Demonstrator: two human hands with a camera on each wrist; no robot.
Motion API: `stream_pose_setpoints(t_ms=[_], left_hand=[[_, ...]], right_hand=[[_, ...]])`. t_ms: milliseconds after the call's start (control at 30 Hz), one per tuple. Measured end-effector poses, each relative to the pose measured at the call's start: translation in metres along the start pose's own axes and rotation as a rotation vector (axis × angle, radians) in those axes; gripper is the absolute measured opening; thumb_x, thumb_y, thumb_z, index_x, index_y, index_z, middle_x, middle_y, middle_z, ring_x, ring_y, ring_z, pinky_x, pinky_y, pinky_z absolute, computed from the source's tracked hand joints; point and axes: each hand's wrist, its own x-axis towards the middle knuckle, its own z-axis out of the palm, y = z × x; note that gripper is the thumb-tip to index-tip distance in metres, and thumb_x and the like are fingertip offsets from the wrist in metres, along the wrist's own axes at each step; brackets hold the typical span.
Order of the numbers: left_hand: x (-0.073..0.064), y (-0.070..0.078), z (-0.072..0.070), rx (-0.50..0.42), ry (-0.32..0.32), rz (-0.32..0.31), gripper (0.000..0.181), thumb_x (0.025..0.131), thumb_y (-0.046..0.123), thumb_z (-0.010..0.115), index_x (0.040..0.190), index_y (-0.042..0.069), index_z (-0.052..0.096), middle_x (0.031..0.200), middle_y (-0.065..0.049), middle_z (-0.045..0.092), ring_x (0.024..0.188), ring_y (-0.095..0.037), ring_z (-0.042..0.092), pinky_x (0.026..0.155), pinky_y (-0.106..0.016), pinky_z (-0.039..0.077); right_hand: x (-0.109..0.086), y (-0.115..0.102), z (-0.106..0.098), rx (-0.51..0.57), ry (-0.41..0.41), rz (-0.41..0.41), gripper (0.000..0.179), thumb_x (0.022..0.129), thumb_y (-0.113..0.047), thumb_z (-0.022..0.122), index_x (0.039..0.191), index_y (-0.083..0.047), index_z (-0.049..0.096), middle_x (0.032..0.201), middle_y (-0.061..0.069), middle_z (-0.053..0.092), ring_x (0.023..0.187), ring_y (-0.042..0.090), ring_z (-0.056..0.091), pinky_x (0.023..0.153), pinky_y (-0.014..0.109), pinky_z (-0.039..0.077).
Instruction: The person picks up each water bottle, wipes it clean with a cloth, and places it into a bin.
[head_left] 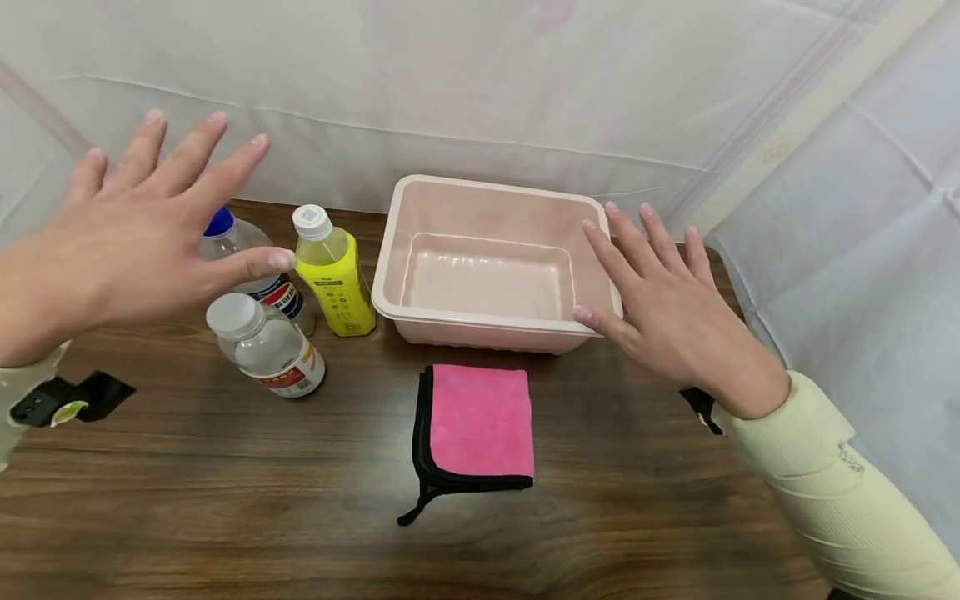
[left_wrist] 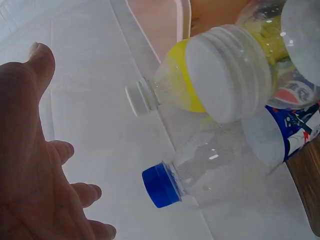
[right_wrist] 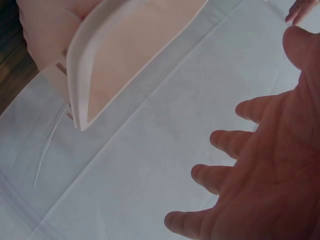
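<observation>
My left hand [head_left: 157, 225] is held spread above the bottles on the left and grips nothing. Partly hidden under it is a clear bottle with a blue cap [left_wrist: 161, 185] and a blue and red label. In front stands a clear bottle with a white cap [head_left: 270, 346]. To their right is a bottle with a yellow sleeve [head_left: 337, 287] and a white cap. My right hand [head_left: 675, 312], fingers spread, hovers by the right end of a pale pink plastic basin [head_left: 495, 321]; the right wrist view shows it apart from the rim. Nothing lies inside the basin.
A folded pink cloth [head_left: 482, 421] with black edging and a loop lies on the wooden table [head_left: 300, 508] in front of the basin. White sheeting [head_left: 480, 92] hangs behind the table and along the right side.
</observation>
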Motion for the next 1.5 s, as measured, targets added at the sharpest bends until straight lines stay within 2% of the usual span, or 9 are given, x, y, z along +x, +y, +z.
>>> stream_pose_setpoints(t_ms=[167, 567, 833, 1067, 1233, 1500], left_hand=[[-0.003, -0.006, 0.001, -0.001, 0.014, -0.002, 0.105, 0.095, 0.077, 0.051, 0.166, 0.035, -0.012, 0.171, 0.005, -0.029, 0.155, -0.043, -0.032, 0.118, -0.081, -0.013], [-0.007, -0.020, 0.007, -0.004, 0.006, -0.032, 0.107, 0.094, 0.078, 0.052, 0.166, 0.032, -0.013, 0.172, 0.000, -0.028, 0.154, -0.042, -0.033, 0.118, -0.081, -0.011], [-0.012, -0.021, 0.009, -0.008, 0.017, -0.054, 0.108, 0.094, 0.078, 0.050, 0.166, 0.028, -0.013, 0.171, 0.001, -0.029, 0.154, -0.043, -0.032, 0.120, -0.079, -0.013], [-0.017, -0.020, 0.008, -0.011, 0.019, -0.078, 0.110, 0.095, 0.076, 0.050, 0.167, 0.022, -0.014, 0.171, -0.005, -0.028, 0.155, -0.047, -0.028, 0.120, -0.080, -0.009], [-0.018, -0.025, 0.011, -0.032, 0.022, -0.068, 0.109, 0.097, 0.076, 0.049, 0.166, 0.020, -0.014, 0.171, -0.005, -0.027, 0.156, -0.047, -0.027, 0.120, -0.080, -0.008], [-0.021, -0.030, 0.019, -0.067, 0.036, -0.070, 0.111, 0.097, 0.075, 0.049, 0.166, 0.016, -0.014, 0.172, -0.009, -0.025, 0.156, -0.049, -0.026, 0.120, -0.079, -0.009]], right_hand=[[-0.001, 0.001, 0.001, 0.008, -0.012, -0.003, 0.085, 0.105, -0.063, 0.046, 0.168, -0.031, -0.003, 0.178, -0.001, -0.006, 0.164, 0.036, -0.008, 0.125, 0.075, -0.002], [-0.005, -0.006, 0.010, -0.010, -0.027, -0.034, 0.083, 0.107, -0.056, 0.049, 0.168, -0.032, -0.001, 0.178, -0.001, -0.002, 0.165, 0.035, -0.004, 0.126, 0.073, 0.002], [-0.007, -0.013, 0.019, 0.001, -0.030, -0.058, 0.086, 0.105, -0.062, 0.047, 0.167, -0.034, -0.005, 0.177, -0.004, -0.005, 0.165, 0.032, -0.004, 0.128, 0.071, 0.002], [-0.008, -0.018, 0.027, 0.012, -0.010, -0.083, 0.086, 0.104, -0.064, 0.049, 0.169, -0.031, 0.003, 0.178, -0.003, 0.000, 0.165, 0.034, -0.001, 0.127, 0.071, 0.004], [-0.008, -0.022, 0.033, 0.002, 0.000, -0.111, 0.085, 0.103, -0.063, 0.051, 0.169, -0.030, 0.008, 0.178, -0.002, 0.003, 0.165, 0.033, 0.002, 0.128, 0.070, 0.003], [-0.009, -0.029, 0.040, 0.006, 0.000, -0.156, 0.086, 0.102, -0.064, 0.051, 0.169, -0.028, 0.010, 0.178, 0.000, -0.001, 0.165, 0.035, 0.001, 0.129, 0.069, 0.000]])
